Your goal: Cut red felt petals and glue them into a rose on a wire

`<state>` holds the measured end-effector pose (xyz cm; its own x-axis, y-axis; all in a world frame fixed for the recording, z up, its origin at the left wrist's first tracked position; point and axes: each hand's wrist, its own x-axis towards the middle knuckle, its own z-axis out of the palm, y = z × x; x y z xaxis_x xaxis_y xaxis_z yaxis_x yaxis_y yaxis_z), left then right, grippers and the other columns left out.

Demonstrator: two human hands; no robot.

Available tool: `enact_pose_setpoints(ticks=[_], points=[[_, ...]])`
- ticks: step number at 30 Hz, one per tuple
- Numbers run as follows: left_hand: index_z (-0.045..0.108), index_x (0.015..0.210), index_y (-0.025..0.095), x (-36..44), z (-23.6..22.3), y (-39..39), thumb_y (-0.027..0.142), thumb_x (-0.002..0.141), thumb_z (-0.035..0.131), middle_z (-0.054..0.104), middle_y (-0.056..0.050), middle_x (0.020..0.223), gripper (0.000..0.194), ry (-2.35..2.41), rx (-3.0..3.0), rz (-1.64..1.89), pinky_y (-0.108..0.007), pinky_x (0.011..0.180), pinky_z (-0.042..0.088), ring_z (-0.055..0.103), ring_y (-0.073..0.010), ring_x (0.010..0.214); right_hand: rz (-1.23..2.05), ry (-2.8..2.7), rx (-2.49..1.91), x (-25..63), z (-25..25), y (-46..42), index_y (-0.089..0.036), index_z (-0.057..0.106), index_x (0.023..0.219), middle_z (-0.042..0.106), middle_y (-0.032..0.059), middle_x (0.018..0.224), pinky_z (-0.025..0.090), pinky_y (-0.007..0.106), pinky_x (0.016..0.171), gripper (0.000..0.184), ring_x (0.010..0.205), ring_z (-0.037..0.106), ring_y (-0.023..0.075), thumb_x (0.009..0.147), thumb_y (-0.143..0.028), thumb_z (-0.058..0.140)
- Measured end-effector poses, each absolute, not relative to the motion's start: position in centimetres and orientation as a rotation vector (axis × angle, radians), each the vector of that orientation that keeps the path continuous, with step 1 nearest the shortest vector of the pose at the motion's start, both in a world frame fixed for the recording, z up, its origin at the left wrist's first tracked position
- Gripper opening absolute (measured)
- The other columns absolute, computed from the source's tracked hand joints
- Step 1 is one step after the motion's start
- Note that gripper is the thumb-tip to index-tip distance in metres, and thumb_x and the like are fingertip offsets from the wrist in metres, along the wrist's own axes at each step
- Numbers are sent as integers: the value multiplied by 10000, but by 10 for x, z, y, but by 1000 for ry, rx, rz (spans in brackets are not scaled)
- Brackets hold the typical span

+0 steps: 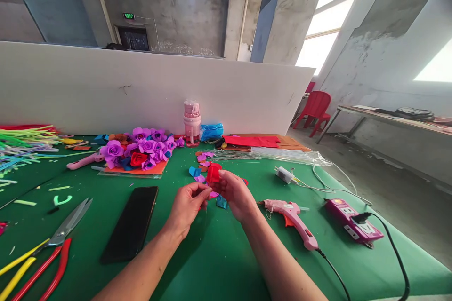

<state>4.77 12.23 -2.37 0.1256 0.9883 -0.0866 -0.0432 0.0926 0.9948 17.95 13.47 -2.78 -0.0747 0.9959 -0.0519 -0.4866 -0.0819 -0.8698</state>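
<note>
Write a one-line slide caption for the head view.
Both hands, left hand and right hand, pinch a red foam flower above a green table, pink glue gun alongside.

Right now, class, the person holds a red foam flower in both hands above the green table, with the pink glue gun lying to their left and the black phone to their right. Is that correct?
Not quite: the sides are swapped. The head view shows the pink glue gun lying to the person's right and the black phone to their left. The left hand and right hand do hold the red foam flower above the green table.
</note>
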Motion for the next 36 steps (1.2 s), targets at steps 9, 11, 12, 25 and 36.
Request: enact_pose_setpoints(ticks=[9,11,12,25,36], points=[[644,671,138,47,-26,123,464,596,719,600,3,588,343,1102,1162,1096,-207,471,345,452,-82,476,1438,-908,-865,176,-33,135,-185,644,916,711,28,758,471,275,648,428,685,643,170,525,-255,801],[643,682,135,48,-28,122,466,604,715,602,3,595,348,1093,1156,1096,-207,477,348,451,-81,481,1426,-901,-873,175,-33,135,-182,627,957,714,26,742,466,274,620,486,646,639,169,512,-258,808],[641,688,134,49,-28,122,465,614,710,605,0,601,347,1086,1153,1092,-208,484,356,457,-82,488,1424,-897,-876,174,-33,135,-180,619,975,715,24,736,461,271,602,506,615,632,162,512,-261,808],[611,789,149,27,-10,134,482,645,693,597,14,672,372,1108,1177,1163,-205,528,395,501,-85,548,1287,-1101,-994,173,-37,132,-189,597,1017,716,31,790,501,334,706,470,722,667,195,578,-235,757],[634,726,139,29,-7,131,408,617,728,593,20,571,305,1068,1096,1207,-208,497,378,474,-80,493,1291,-1178,-986,166,-34,125,-205,585,1035,708,12,755,490,304,676,431,692,660,177,624,-199,713]])
